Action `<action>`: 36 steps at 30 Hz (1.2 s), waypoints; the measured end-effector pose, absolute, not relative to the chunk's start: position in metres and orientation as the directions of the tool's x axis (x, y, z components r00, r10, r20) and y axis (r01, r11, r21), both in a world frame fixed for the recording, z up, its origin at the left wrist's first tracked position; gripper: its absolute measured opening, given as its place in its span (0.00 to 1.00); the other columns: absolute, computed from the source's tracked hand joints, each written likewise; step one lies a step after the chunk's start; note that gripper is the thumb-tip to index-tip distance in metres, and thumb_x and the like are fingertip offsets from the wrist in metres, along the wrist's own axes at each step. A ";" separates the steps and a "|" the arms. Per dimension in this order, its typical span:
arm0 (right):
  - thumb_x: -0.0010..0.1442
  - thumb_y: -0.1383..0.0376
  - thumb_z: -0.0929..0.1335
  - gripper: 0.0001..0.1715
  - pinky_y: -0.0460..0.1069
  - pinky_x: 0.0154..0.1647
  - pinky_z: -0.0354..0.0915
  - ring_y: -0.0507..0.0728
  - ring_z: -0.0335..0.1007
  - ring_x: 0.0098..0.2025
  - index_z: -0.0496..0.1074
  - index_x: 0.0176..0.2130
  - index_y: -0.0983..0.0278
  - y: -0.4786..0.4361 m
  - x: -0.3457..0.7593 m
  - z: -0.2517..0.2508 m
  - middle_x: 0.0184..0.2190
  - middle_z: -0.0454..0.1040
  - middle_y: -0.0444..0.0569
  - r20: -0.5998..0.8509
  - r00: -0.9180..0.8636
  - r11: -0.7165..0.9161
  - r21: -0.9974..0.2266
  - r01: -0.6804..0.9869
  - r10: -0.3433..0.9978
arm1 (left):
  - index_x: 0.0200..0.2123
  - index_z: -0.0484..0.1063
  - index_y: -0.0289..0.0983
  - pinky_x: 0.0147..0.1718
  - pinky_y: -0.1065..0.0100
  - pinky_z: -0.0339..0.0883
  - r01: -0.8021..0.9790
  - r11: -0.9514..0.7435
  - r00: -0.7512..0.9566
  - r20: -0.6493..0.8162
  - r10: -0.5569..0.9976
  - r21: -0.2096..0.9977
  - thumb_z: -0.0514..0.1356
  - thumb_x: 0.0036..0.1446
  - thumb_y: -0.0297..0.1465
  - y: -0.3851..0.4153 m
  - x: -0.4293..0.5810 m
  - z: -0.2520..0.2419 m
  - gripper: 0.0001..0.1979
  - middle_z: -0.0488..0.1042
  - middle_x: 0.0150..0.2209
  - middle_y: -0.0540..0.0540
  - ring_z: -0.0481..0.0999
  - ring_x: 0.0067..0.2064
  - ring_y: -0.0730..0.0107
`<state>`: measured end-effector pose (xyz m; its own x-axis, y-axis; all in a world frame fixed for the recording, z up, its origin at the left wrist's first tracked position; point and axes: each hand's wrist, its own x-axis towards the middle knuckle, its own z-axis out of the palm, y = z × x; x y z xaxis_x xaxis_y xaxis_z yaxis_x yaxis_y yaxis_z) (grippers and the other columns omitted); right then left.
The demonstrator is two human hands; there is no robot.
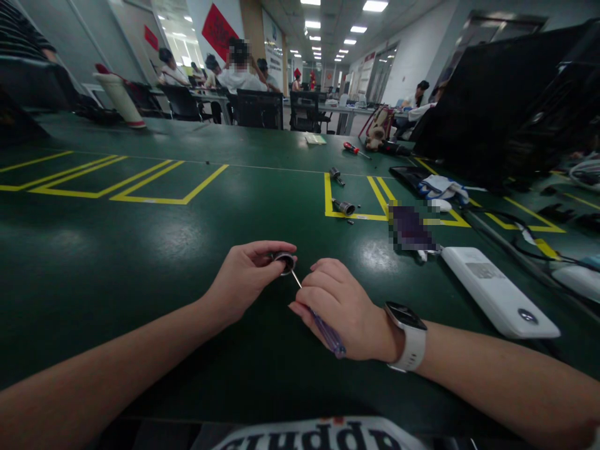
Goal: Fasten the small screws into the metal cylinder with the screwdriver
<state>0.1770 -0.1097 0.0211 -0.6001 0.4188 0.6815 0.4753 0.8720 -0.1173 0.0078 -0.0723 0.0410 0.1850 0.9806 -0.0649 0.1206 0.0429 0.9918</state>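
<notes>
Left hand [244, 275] pinches a small metal cylinder [284, 260] between thumb and fingertips, just above the green table [140, 250]. Right hand [342, 309] is curled around a purple-handled screwdriver [323, 328], shaft pointing to 11 o'clock, tip right at the cylinder (hands almost touching). The cylinder sits at 11 o'clock of the right hand. A similar part [344, 206] lies at 1 o'clock, well apart.
</notes>
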 end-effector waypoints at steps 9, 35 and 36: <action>0.64 0.67 0.60 0.11 0.52 0.37 0.62 0.55 0.62 0.33 0.68 0.33 0.68 -0.109 0.178 0.022 0.28 0.71 0.51 0.642 -0.613 0.852 -0.125 0.509 0.460 | 0.37 0.77 0.35 0.42 0.68 0.71 0.132 0.016 0.202 -0.043 0.978 0.991 0.64 0.44 0.28 -0.072 0.006 0.039 0.13 0.80 0.36 0.46 0.79 0.38 0.67; 0.63 0.68 0.60 0.12 0.52 0.35 0.61 0.55 0.61 0.32 0.68 0.31 0.67 -0.114 0.176 0.020 0.28 0.70 0.50 0.634 -0.623 0.847 -0.097 0.522 0.457 | 0.39 0.77 0.34 0.45 0.63 0.71 0.148 0.036 0.208 -0.067 0.976 0.988 0.65 0.43 0.30 -0.074 0.008 0.041 0.16 0.80 0.38 0.44 0.78 0.40 0.63; 0.63 0.68 0.59 0.12 0.52 0.35 0.61 0.55 0.61 0.32 0.68 0.31 0.67 -0.114 0.175 0.021 0.27 0.70 0.50 0.634 -0.627 0.847 -0.085 0.524 0.452 | 0.39 0.77 0.34 0.45 0.63 0.71 0.153 0.035 0.208 -0.067 0.976 0.988 0.65 0.43 0.30 -0.075 0.008 0.041 0.16 0.80 0.38 0.44 0.78 0.40 0.63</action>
